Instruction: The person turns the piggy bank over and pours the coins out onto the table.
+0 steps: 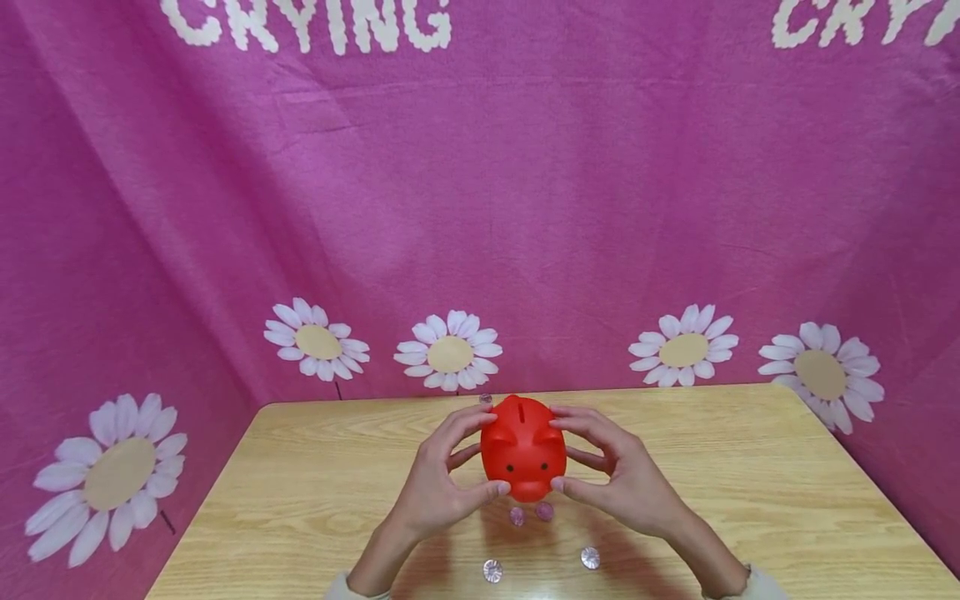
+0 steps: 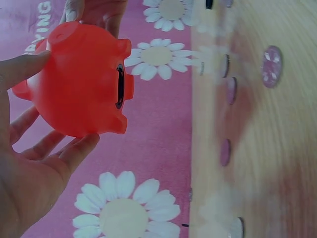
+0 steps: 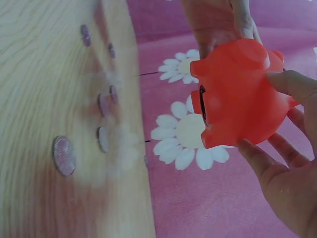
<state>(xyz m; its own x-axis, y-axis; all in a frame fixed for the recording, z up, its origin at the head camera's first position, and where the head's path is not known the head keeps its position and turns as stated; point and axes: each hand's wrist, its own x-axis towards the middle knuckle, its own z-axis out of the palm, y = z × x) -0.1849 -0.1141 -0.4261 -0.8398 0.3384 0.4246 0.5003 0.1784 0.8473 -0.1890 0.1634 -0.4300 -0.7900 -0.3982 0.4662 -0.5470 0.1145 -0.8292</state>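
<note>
A red piggy bank (image 1: 523, 450) is held up above the table between both hands. Its snout and two black eyes face me, and the coin slot shows on top. My left hand (image 1: 438, 483) grips one side, thumb near the snout and fingers spread along the flank. On the opposite side my right hand (image 1: 630, 479) grips it the same way. Both wrist views show its short feet and a dark-rimmed oval (image 2: 120, 87) on the belly, turned toward the tabletop.
Several round, faceted clear and pinkish discs lie on the wooden table (image 1: 322, 483): a clear disc (image 1: 492, 571) and another disc (image 1: 590, 557) nearer me, a pink disc (image 1: 544, 511) below the pig. A pink cloth (image 1: 540, 208) with daisies hangs behind the table.
</note>
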